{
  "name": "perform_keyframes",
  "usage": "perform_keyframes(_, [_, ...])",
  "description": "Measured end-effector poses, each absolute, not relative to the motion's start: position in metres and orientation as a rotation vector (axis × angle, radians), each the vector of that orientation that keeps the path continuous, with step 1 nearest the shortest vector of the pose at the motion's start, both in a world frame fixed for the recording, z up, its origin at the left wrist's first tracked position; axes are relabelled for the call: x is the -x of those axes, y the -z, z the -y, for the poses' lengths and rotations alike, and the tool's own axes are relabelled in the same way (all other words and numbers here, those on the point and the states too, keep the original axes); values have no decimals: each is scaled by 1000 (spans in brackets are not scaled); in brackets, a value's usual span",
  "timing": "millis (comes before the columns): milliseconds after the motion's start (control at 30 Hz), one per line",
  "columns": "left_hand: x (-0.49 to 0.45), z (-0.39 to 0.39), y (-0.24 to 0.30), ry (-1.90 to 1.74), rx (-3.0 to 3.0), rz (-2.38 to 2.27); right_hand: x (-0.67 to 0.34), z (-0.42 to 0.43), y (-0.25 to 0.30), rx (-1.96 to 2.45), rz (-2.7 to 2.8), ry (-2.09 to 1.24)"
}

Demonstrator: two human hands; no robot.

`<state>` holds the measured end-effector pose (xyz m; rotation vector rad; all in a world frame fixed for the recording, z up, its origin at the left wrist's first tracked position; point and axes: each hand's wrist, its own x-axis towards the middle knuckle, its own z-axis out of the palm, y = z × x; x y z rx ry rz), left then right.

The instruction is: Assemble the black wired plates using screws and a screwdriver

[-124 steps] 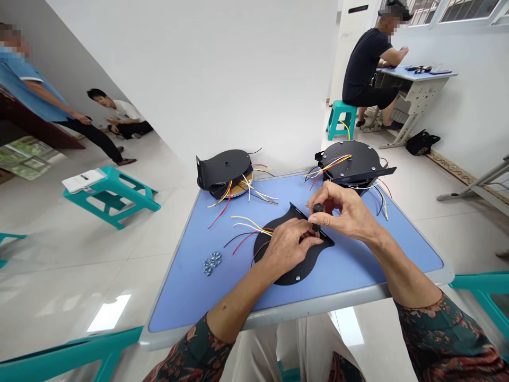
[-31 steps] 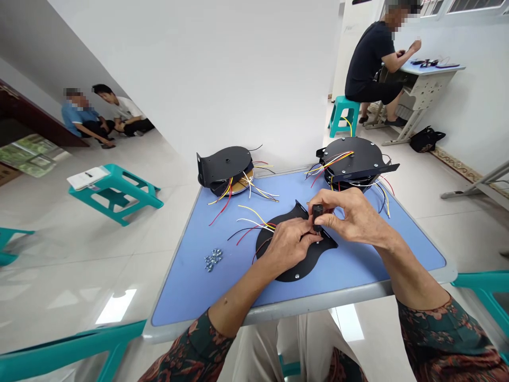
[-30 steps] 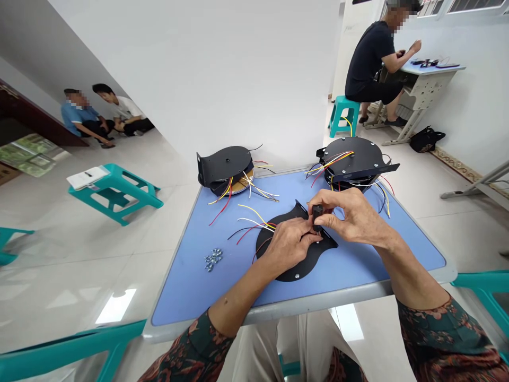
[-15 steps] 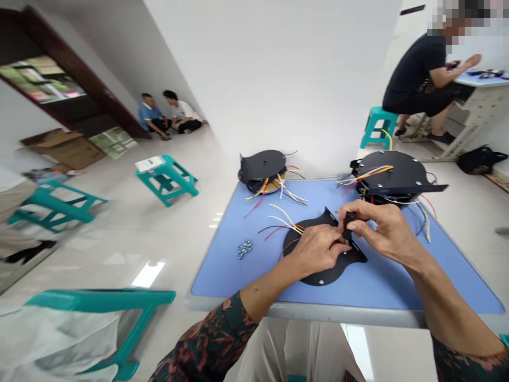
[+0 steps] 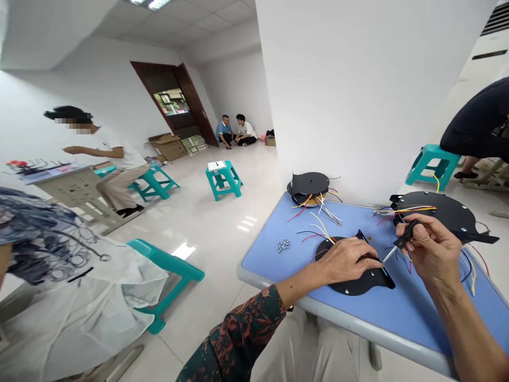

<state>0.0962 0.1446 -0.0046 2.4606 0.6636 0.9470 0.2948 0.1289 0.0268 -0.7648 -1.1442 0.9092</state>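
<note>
My right hand [image 5: 431, 244] is closed around the black handle of a screwdriver [image 5: 407, 236]. Its metal shaft slants down to the left, the tip close to my left fingertips. My left hand [image 5: 350, 260] lies over a black round plate [image 5: 345, 286] with a flat bracket edge, thumb and fingers drawn together near that edge; what they pinch is hidden. Screw heads show on the plate, and yellow, white, red and black wires [image 5: 320, 228] stick out on its far left side. A small pile of screws [image 5: 283, 245] lies on the blue tabletop [image 5: 274, 265] left of it.
Two similar black round assemblies with loose wires stand farther back, one [image 5: 312, 183] at the left, one [image 5: 441, 209] at the right. A white pillar [image 5: 350, 106] rises behind the table. Green stools [image 5: 224, 180] and several people are around; someone in white clothing [image 5: 79, 297] is close at left.
The view has swung left. My right hand has moved away from the plate, tilting the screwdriver from upright to slanted so its shaft now shows. My left hand stays on the plate.
</note>
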Motion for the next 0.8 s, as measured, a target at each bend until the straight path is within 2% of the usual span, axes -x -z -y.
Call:
perform_keyframes(167, [-25,-147,-21,-1282,-2130,-994,-291,-140,-19,770,1042,-936])
perform_keyframes(233, [18,-154,-23,-1239,-2045,-1258,-292,-143,-15,767,1007,-975])
perform_keyframes(333, [72,-160,-14,-961,-1991,-1721,-295,-146,-14,763,950,-1007])
perform_keyframes(467, [104,-156,8,-839,-1998,-1781,-297,-147,-14,784,936,-1031])
perform_keyframes(800, [99,-152,34,-718,-2106,-1774,-298,-142,-19,810,971,-1090])
